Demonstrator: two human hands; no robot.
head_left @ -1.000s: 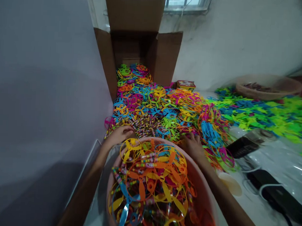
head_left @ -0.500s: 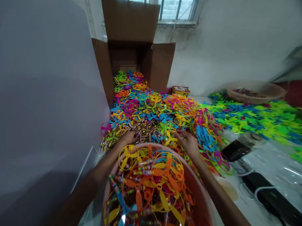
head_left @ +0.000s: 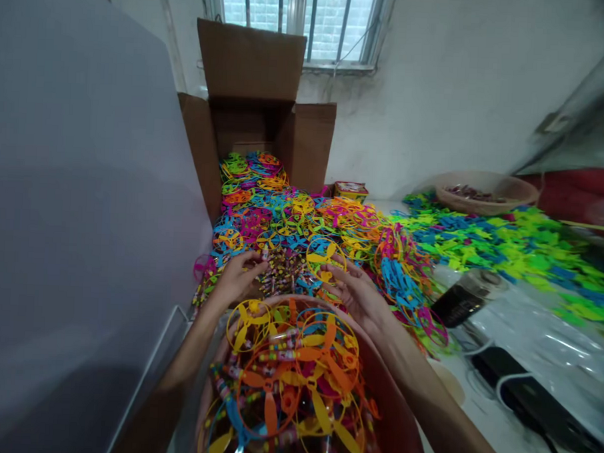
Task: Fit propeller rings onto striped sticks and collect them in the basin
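Note:
My left hand [head_left: 237,282] rests at the near left of a heaped pile of plastic propeller rings [head_left: 292,216] in bright colours, with its fingers by a patch of striped candy-like sticks [head_left: 282,272]. What it holds, if anything, is hidden. My right hand [head_left: 355,297] is spread beside a yellow and blue propeller ring [head_left: 325,259], touching the pile's near edge. Between my forearms sits a pink plastic tub [head_left: 392,417], filled with assembled propeller rings on striped sticks [head_left: 290,376]. Its bottom is out of view.
An open cardboard box [head_left: 252,64] stands behind the pile, below a barred window [head_left: 295,26]. To the right lie green and blue plastic pieces [head_left: 501,242], a woven basket [head_left: 483,193], a bottle [head_left: 466,297] and a black corded device [head_left: 525,396]. A tall pale panel [head_left: 82,210] walls the left.
My view has tilted upward, showing more of the window. My hands have moved slightly left and up over the tub's far rim, and my right hand's fingers have spread wider.

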